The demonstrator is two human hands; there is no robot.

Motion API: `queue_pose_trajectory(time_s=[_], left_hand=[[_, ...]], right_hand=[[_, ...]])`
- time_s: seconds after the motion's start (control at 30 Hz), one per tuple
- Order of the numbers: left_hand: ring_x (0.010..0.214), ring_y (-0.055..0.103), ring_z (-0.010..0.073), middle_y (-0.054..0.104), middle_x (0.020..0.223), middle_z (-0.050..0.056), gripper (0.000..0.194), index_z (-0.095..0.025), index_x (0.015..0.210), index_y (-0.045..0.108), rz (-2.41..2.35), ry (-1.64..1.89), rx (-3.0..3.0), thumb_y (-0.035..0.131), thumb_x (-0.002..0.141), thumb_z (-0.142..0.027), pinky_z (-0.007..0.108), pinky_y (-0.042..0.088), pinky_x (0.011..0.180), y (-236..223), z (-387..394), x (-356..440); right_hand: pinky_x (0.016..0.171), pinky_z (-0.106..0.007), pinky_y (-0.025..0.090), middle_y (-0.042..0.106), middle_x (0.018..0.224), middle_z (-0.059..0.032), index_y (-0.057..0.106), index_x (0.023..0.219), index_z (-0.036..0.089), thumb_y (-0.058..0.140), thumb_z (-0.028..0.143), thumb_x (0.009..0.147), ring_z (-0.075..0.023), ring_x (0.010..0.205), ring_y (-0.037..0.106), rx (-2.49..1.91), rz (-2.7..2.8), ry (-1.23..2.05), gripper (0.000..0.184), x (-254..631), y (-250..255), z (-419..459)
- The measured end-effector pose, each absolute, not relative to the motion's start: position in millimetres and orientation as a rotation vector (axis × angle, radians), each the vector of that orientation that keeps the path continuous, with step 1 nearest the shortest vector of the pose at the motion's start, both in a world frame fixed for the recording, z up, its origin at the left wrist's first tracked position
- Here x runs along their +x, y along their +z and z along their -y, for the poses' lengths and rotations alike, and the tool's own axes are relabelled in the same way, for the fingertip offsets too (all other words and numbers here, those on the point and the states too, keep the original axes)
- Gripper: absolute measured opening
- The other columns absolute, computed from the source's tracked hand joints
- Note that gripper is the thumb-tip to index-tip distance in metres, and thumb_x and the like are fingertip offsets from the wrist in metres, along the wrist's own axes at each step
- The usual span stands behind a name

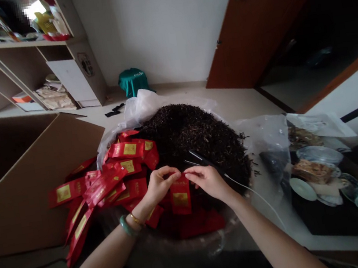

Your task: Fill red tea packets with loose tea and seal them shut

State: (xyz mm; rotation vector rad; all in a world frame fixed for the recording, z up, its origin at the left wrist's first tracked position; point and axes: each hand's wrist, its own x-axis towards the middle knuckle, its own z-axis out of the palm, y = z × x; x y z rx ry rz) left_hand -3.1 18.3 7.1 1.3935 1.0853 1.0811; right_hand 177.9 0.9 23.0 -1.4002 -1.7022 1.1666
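The left hand (165, 182) and right hand (209, 180) are pinching the top edge of a red packet (180, 198), which is hanging between them at the near side of a dark, leafy heap (195, 131). Many packets (106, 184) are lying piled to the left, some near the cardboard box (45, 179) (whether filled or sealed, I cannot tell). The work is seemingly standing partway, with plenty of loose material sitting in the heap.

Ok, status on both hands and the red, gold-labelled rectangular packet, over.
Left hand, right hand: pinching packet at top edge. Gold label facing camera. Possibly in the way: slim black tool, thin white cable, beyond right hand.
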Motion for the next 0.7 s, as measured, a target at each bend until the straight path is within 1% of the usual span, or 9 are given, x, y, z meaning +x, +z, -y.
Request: queue_pose_trajectory(time_s=[0.1,0.2,0.3,0.37,0.43,0.5,0.57,0.63,0.7], left_hand=[[0.051,0.05,0.0092,0.062,0.059,-0.001,0.028,-0.013,0.073,0.071,-1.174,1.225,1.15,0.072,0.067,-0.04,0.021,0.039,0.048,8.7,-24.0,-8.6],[0.04,0.04,0.0046,0.053,0.05,-0.006,0.031,-0.013,0.082,0.069,-1.2,1.521,0.844,0.072,0.067,-0.04,0.017,0.03,0.039,13.1,-35.4,-19.8],[0.041,0.044,0.0035,0.052,0.055,-0.008,0.031,-0.016,0.094,0.064,-1.083,1.826,0.642,0.072,0.068,-0.032,0.016,0.035,0.042,21.9,-47.0,-34.8],[0.046,0.052,0.0045,0.055,0.062,-0.008,0.036,-0.018,0.101,0.059,-0.979,1.938,0.55,0.072,0.068,-0.026,0.017,0.042,0.048,27.5,-51.7,-42.6],[0.058,0.063,0.0093,0.057,0.068,-0.006,0.034,-0.02,0.098,0.054,-0.892,1.963,0.484,0.07,0.069,-0.028,0.021,0.049,0.058,29.9,-52.4,-44.8],[0.069,0.068,0.0144,0.062,0.079,-0.002,0.031,-0.019,0.094,0.052,-0.858,1.896,0.494,0.068,0.071,-0.034,0.024,0.052,0.064,27.0,-48.6,-39.6],[0.066,0.067,0.0139,0.067,0.094,0.004,0.037,-0.019,0.101,0.052,-0.902,1.741,0.591,0.068,0.071,-0.033,0.024,0.051,0.059,19.5,-40.8,-28.0],[0.056,0.064,0.0128,0.07,0.092,0.006,0.04,-0.017,0.107,0.054,-0.992,1.406,0.84,0.067,0.072,-0.033,0.023,0.047,0.05,9.8,-30.3,-14.1],[0.057,0.063,0.0139,0.071,0.081,0.006,0.028,-0.014,0.095,0.063,-1.022,1.038,1.226,0.065,0.073,-0.031,0.023,0.046,0.051,1.5,-19.9,-2.3]], right_hand=[[0.047,-0.022,0.047,0.071,0.084,-0.0053,0.066,0.105,0.015,0.044,0.043,0.087,-0.0143,0.061,0.062,-1.468,1.688,1.163,0.039,184.1,24.8,-3.8],[0.054,-0.023,0.047,0.072,0.08,-0.0048,0.069,0.09,0.016,0.045,0.036,0.088,-0.0164,0.068,0.065,-1.583,1.935,1.082,0.031,192.2,26.9,-4.6],[0.066,-0.025,0.047,0.073,0.079,-0.0038,0.071,0.081,0.019,0.058,0.025,0.081,-0.0187,0.076,0.067,-1.624,2.286,1.059,0.015,194.4,26.6,-1.8],[0.069,-0.027,0.047,0.074,0.084,-0.0043,0.072,0.084,0.02,0.059,0.021,0.08,-0.0199,0.08,0.068,-1.643,2.408,1.038,0.013,191.6,25.1,0.5],[0.072,-0.027,0.047,0.074,0.089,-0.0052,0.072,0.09,0.021,0.057,0.02,0.082,-0.0208,0.084,0.068,-1.67,2.454,0.999,0.017,187.5,23.8,2.1],[0.072,-0.028,0.047,0.074,0.09,-0.0059,0.071,0.094,0.022,0.055,0.021,0.084,-0.0219,0.086,0.069,-1.707,2.484,0.985,0.02,184.4,23.7,3.0],[0.07,-0.028,0.047,0.074,0.089,-0.0064,0.072,0.092,0.022,0.057,0.022,0.083,-0.023,0.085,0.069,-1.736,2.537,0.984,0.018,183.0,24.5,3.6],[0.068,-0.027,0.047,0.074,0.086,-0.0062,0.073,0.088,0.022,0.061,0.022,0.079,-0.0235,0.083,0.069,-1.744,2.596,0.98,0.015,182.6,25.7,4.4],[0.066,-0.026,0.046,0.074,0.083,-0.0057,0.073,0.084,0.023,0.063,0.018,0.076,-0.0232,0.082,0.069,-1.737,2.633,0.971,0.014,182.3,26.7,5.1]])
